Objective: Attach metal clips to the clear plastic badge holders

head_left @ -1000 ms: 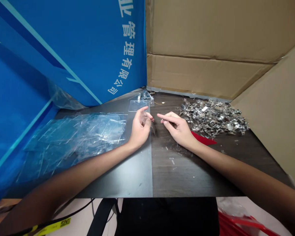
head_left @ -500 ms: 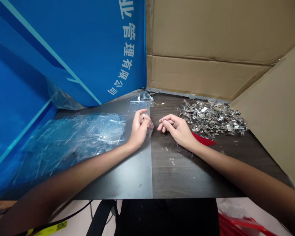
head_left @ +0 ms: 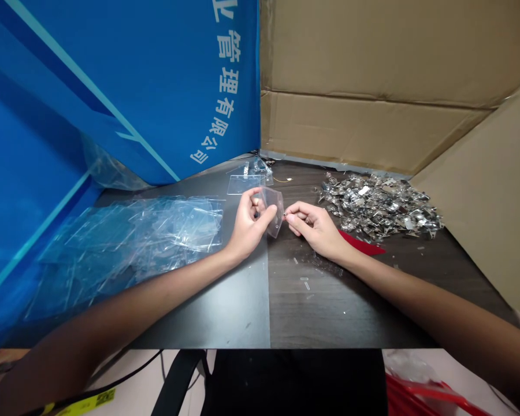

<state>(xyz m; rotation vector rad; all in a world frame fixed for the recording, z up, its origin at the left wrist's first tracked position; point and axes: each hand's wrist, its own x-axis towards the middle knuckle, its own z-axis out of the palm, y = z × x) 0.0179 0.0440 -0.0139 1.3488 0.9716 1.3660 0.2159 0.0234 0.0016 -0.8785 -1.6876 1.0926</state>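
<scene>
Clear plastic card holder [head_left: 273, 212] was up off the counter, held right around the seam where the black half of the dark two-tone counter [head_left: 225, 306] meets the wood-grain half. Left hand [head_left: 249, 222] had a firm grasp on it, thumb across the front and fingers curled in behind. Right hand [head_left: 314, 225] was pinching a tiny metal clip [head_left: 286, 214] between thumb and index finger, right up at the holder's edge. That bit was too small to tell if the two were actually touching.

Closer in, a black object [head_left: 294, 381] and a red plastic bag [head_left: 420, 398] sat below the counter's front edge. Little clear plastic scraps [head_left: 305, 283] were scattered on the wood-grain side, just below the right hand.

Off to the left was a big loose heap of clear plastic holders [head_left: 156, 231], and one single holder [head_left: 244, 184] lay flat just past the hands. To the right was a glittery pile of silver metal clips [head_left: 379, 208], with a red scrap [head_left: 361, 244] poking out by its edge. Right at the back, a blue banner with white Chinese lettering [head_left: 112, 98] and brown cardboard sheets [head_left: 372, 75] walled everything in.
</scene>
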